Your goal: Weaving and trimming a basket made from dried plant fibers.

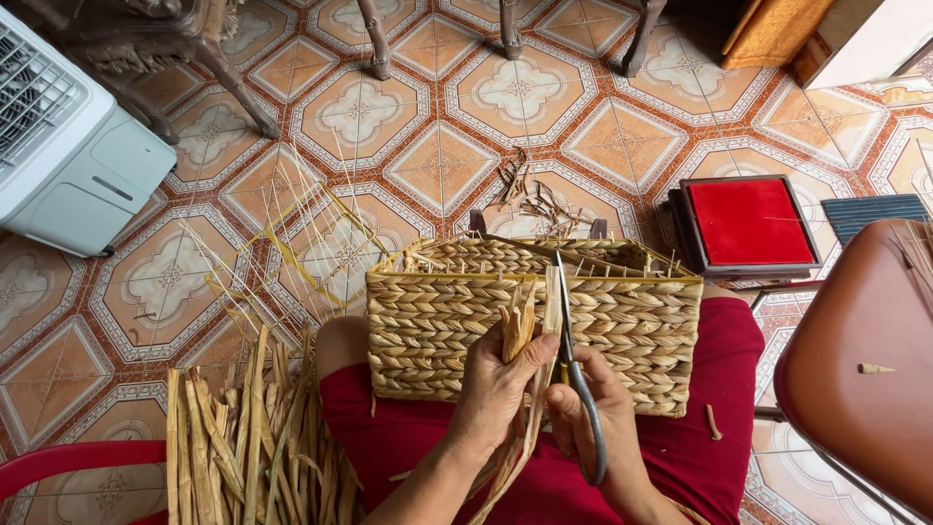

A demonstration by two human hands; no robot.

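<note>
A rectangular woven straw basket (437,326) rests on my lap over red cloth. In front of it, my left hand (496,389) pinches a bunch of dried straw strands (518,321) that stick up against the basket's near wall. My right hand (593,413) grips grey metal scissors (569,340), blades pointing up beside the strands and touching them near the basket rim.
A bundle of dried straw (243,437) lies at my left knee, with thin pale reeds (282,233) fanned on the tiled floor. A white fan heater (68,146) stands far left. A red-topped low stool (746,224) and a brown chair seat (865,360) are at right. Straw scraps (530,194) lie beyond the basket.
</note>
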